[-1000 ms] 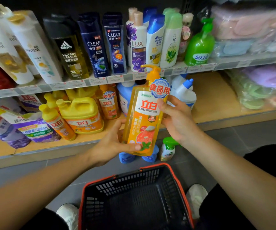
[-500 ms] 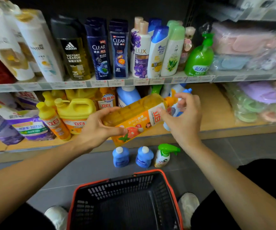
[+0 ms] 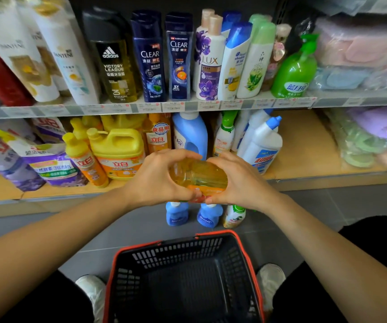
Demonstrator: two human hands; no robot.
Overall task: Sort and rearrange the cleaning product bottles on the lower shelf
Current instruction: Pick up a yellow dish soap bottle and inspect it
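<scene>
Holding the orange dish-soap bottle [image 3: 198, 174] between both hands, tipped on its side with the base end toward me, just in front of the lower shelf [image 3: 304, 164] edge. My left hand [image 3: 155, 180] wraps its left flank and my right hand [image 3: 243, 183] its right flank; fingers curl over the top, thumbs sit underneath. Looks: clear amber plastic, golden liquid, moulded panels on the body, orange label on the underside. The pump end points away from me, so I can't see it. Handling guess: looks near full, so fairly heavy, and the liquid will shift the weight as I tilt it. Walls probably give a bit if squeezed, and smooth plastic could slip. Best hold is round the mid-body, not the pump neck. Beyond my left hand: a matching orange bottle [image 3: 158, 136] and a yellow jug [image 3: 117, 148]. Beyond my right hand: white bottles with blue caps [image 3: 262, 145]. Below the hands: small bottles on the floor [image 3: 177, 215], with the basket [image 3: 180, 243] nearer me.
</scene>
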